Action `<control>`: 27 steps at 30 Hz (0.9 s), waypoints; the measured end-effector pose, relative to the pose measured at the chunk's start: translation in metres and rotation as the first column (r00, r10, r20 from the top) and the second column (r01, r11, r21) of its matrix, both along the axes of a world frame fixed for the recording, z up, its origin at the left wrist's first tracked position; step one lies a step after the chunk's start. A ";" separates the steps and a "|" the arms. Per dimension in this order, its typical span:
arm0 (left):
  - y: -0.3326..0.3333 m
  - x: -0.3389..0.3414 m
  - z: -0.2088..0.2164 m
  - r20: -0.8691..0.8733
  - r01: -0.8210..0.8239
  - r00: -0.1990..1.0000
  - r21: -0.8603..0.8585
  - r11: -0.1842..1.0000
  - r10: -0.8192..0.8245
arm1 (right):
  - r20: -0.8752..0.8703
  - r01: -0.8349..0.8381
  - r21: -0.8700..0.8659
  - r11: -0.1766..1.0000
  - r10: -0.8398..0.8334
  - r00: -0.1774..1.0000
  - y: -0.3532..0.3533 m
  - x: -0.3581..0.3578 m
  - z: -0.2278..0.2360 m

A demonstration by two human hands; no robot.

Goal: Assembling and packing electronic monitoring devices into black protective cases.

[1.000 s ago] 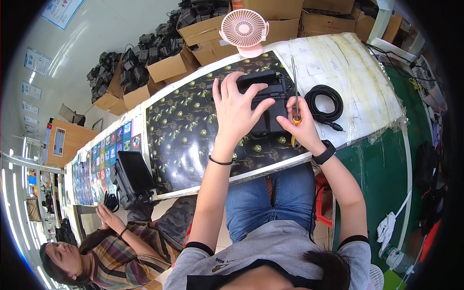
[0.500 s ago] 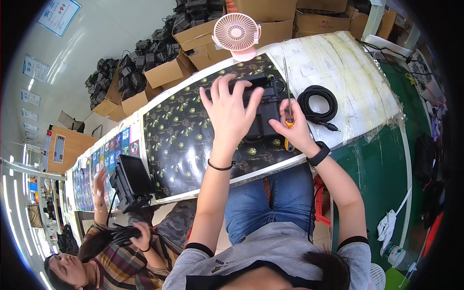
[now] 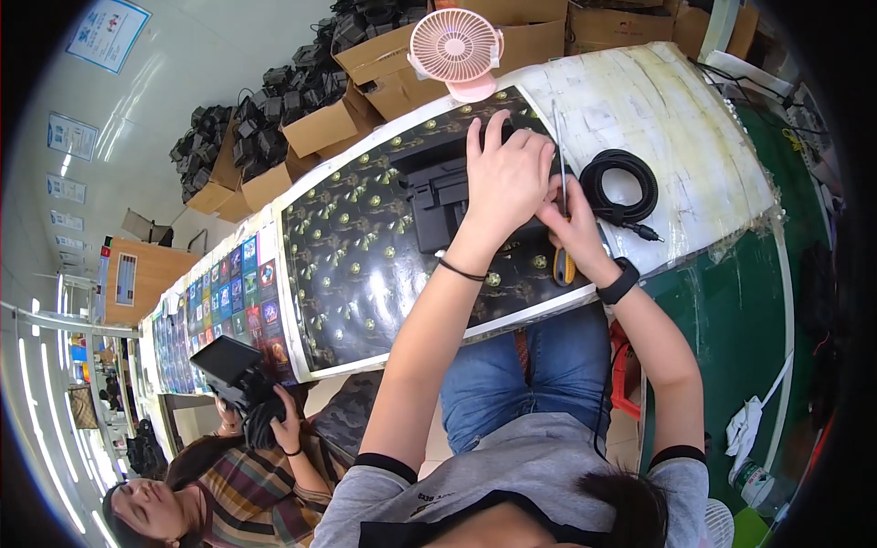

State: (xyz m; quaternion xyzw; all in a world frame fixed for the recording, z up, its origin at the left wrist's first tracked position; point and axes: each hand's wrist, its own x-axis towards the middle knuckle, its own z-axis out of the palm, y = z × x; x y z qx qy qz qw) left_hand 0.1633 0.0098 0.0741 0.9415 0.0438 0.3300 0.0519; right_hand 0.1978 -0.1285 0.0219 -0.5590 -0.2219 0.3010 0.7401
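A black plastic device [image 3: 440, 196], boxy with ribbed parts, lies on the dark patterned mat [image 3: 343, 274]. My left hand [image 3: 512, 178] reaches across its right end; two fingers stick out, while thumb and index come together beside my right fingertips. Whatever they pinch is hidden. In my right hand [image 3: 577, 233] is a screwdriver with a yellow-and-black handle [image 3: 565, 267]; its long metal shaft points away from me. The right fingertips are at the device's right edge, partly covered by my left hand. A coiled black cable [image 3: 647, 194] lies just right of this hand.
A pink fan [image 3: 455, 46] stands at the table's far edge, before open cardboard boxes [image 3: 320, 128] and piled black units [image 3: 265, 119]. At left, a co-worker holds a black screen unit [image 3: 228, 361] and bundled cable. A green surface [image 3: 722, 310] is at right.
My left hand has moved right, from the device's middle to its right end, and its thumb and index have closed. The co-worker now grips the screen unit with both hands.
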 end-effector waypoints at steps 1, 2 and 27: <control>0.001 0.001 -0.001 -0.005 0.008 1.000 0.001 1.000 -0.008 | 0.111 0.031 0.046 0.998 -0.035 0.993 0.002 0.004 -0.003; 0.002 0.003 -0.002 -0.012 0.003 1.000 -0.001 1.000 -0.003 | 0.199 0.053 0.028 0.998 -0.058 0.978 0.001 0.006 0.001; 0.073 -0.057 0.024 -0.195 -0.089 0.979 -0.195 0.977 0.050 | 0.650 0.171 -0.126 0.977 -0.049 0.758 -0.015 0.021 -0.003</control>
